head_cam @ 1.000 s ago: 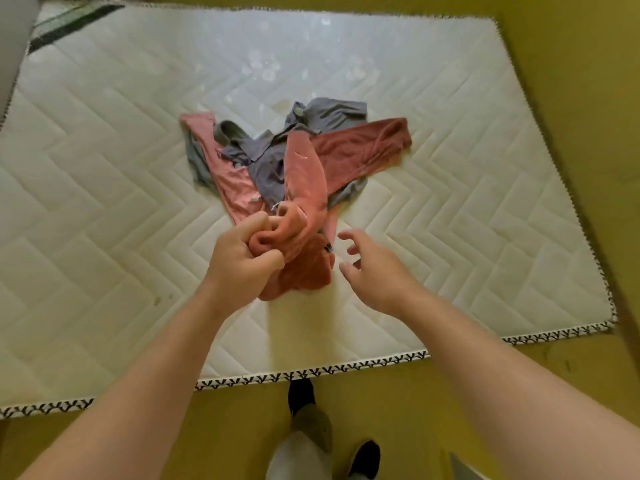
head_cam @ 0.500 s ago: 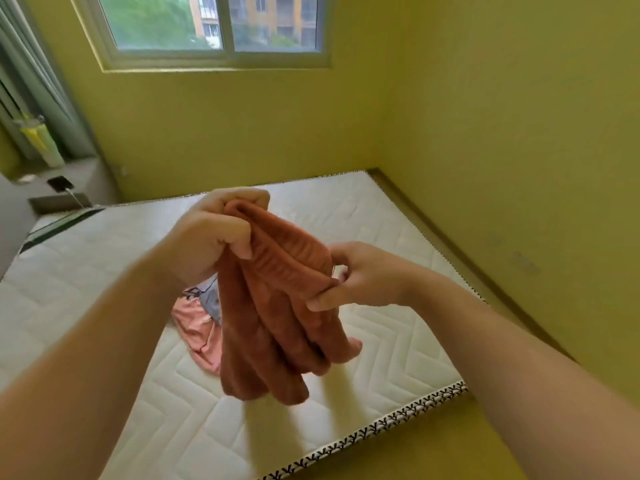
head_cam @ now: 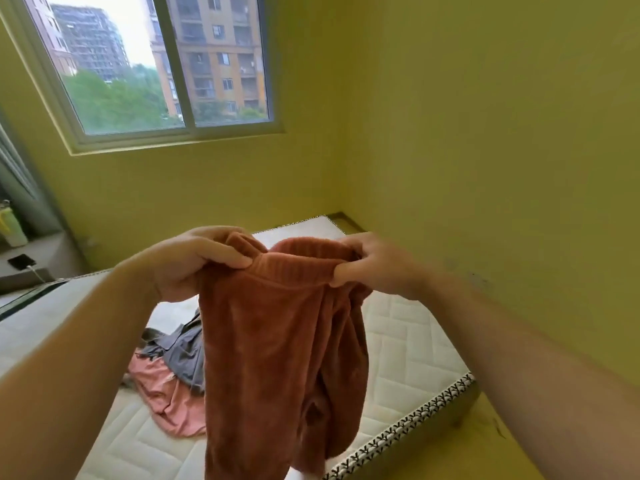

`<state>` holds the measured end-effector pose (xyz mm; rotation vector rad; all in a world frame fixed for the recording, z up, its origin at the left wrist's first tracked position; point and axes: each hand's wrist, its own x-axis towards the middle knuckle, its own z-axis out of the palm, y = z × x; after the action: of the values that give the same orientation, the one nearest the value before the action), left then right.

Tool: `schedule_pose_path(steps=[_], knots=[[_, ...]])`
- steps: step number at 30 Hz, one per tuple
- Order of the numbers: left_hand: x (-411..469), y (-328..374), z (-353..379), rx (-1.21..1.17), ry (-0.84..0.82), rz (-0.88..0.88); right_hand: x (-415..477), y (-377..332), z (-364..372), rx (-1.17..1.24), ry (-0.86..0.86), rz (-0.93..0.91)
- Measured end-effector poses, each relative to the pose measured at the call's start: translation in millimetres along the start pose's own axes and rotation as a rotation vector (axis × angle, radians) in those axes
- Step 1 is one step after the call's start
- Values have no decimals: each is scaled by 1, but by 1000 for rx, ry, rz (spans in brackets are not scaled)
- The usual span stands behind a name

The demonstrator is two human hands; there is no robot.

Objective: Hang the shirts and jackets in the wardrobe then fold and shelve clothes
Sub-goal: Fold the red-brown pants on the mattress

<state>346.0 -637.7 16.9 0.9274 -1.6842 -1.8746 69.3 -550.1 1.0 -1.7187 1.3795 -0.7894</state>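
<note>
A rust-brown fleecy garment with a ribbed band along its top edge (head_cam: 277, 358) hangs in the air above the near part of the bed, held up by that band. Its pile looks soft and plush, the band is finely ribbed, and the cloth falls below it in long loose folds that run out of view at the bottom.

The left grip (head_cam: 187, 265), a bare hand, clutches the left end of the band, with the thumb laid flat across the near face and the fingers curled over the far side. The right grip (head_cam: 377, 268), also bare and somewhat blurred, pinches the right end, thumb on the near side and fingers tucked behind. The band is stretched between them.

Beneath lies a white quilted mattress with herringbone stitching (head_cam: 408, 341), its near edge bound in a black-and-white patterned trim (head_cam: 408, 424). On the mattress, to the left of the hanging cloth and partly hidden by it, a smooth grey crumpled garment (head_cam: 183, 351) lies over a thin salmon-pink garment (head_cam: 166, 396).

Matte yellow walls (head_cam: 485, 133) close the far and right sides. A white-framed sliding window (head_cam: 188, 64) in the far wall shows tower blocks and trees. At far left a grey curtain (head_cam: 20, 188) hangs beside a pale ledge holding a dark phone with a cable (head_cam: 21, 261) and a yellow-green bottle (head_cam: 10, 226).
</note>
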Motion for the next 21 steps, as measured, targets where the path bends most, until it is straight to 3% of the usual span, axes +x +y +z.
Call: schedule_pose_path(steps=[9,12,14,18,21], knots=[[18,21,82,374,-384,281,-40,-58,-40,-3,98,-192],[25,26,99,473,-378,315,-50,-65,-49,-115,124,-209],[27,28,105,459,-335,337,-59,-66,-53,-171,129,-208],[31,29,115,391,-406,396,-75,-61,-56,-261,171,-208],[37,29,122,550,-410,410,-81,-54,-54,-458,206,-282]])
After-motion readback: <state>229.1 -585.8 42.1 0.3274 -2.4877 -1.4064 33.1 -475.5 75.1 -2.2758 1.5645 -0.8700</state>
